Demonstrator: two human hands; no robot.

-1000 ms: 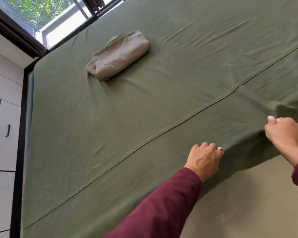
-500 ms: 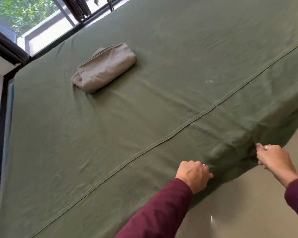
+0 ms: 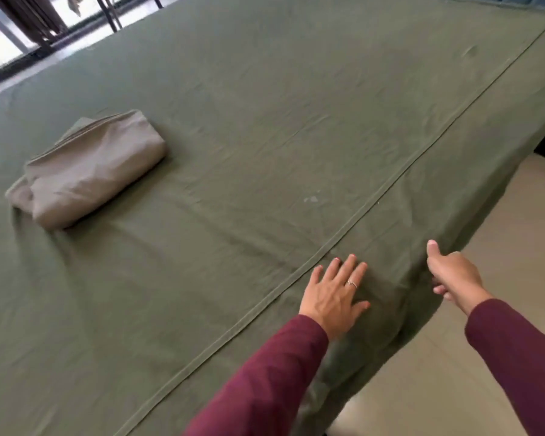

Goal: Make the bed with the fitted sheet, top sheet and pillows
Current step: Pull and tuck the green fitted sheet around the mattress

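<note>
Pressing flat with straight fingers, the left hand [image 3: 334, 295] lay on the green sheet [image 3: 265, 121] covering the bed, while the right hand [image 3: 452, 276] pinched its hanging edge; a folded beige sheet [image 3: 88, 171] rested farther up.

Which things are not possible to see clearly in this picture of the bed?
Head view only:
- Fingers of the right hand: behind the hanging edge of the green sheet, so its grip is unclear.
- Mattress side: covered by that sheet.
- Folded beige cloth: which item it is cannot be told.
- Pillows: none in view.
</note>
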